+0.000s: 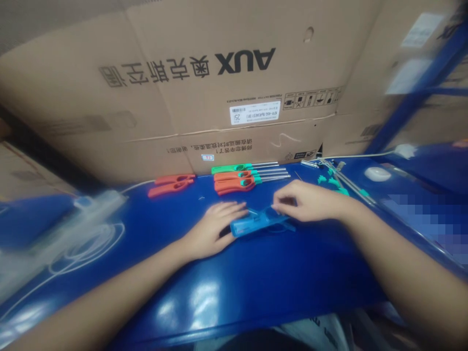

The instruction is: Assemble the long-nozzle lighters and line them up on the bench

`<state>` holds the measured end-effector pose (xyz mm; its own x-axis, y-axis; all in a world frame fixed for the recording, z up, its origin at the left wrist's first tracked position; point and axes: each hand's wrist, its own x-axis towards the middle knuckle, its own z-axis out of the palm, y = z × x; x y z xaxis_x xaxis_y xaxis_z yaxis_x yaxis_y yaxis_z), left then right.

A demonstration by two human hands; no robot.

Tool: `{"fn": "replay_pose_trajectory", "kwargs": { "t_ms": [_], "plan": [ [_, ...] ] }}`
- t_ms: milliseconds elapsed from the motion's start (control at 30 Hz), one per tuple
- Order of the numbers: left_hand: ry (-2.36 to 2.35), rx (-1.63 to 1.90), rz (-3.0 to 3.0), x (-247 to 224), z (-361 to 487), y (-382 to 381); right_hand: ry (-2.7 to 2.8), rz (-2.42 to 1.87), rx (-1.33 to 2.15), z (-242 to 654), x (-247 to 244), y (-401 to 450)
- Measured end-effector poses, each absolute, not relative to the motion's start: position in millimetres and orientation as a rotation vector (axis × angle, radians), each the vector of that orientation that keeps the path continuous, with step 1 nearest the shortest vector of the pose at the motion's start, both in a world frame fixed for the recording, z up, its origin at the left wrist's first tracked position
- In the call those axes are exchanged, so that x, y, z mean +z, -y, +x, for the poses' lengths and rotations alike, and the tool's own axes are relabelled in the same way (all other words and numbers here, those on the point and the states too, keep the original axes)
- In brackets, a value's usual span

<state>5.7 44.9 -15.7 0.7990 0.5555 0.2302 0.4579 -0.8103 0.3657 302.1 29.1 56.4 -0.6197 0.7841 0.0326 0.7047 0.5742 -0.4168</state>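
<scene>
A translucent blue plastic casing (pixel 256 223) lies at the middle of the blue table (pixel 292 273), between my two hands. My left hand (pixel 215 226) grips its left end, fingers over the top and thumb below. At the casing's right part, my right hand (pixel 292 201) has its fingers pinched together against the upper edge; whatever small piece they may hold is hidden. Beyond the hands lie orange lighter-like bodies with metal rods (pixel 236 184) and a green one (pixel 228 168). Two orange-red casings (pixel 170 187) rest further left.
Small green parts (pixel 331 181) and thin metal rods (pixel 353 184) lie at the right, near a white rounded object (pixel 378 174). A coiled white cable (pixel 87 248) is on the left. A large cardboard box (pixel 175 107) stands along the back.
</scene>
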Motion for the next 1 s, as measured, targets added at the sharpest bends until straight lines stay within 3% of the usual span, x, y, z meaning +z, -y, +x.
{"fn": "replay_pose_trajectory", "kwargs": {
  "t_ms": [200,567,1000],
  "plan": [
    [-0.808,0.586,2.664,-16,8,-43,2.782,-1.341,0.942,297,54,-24],
    [-0.875,0.731,2.641,-19,9,-46,2.781,-1.431,0.964,292,47,-27],
    [-0.796,0.662,2.644,-16,9,-42,2.77,-1.379,0.515,282,34,-30]
  ]
}}
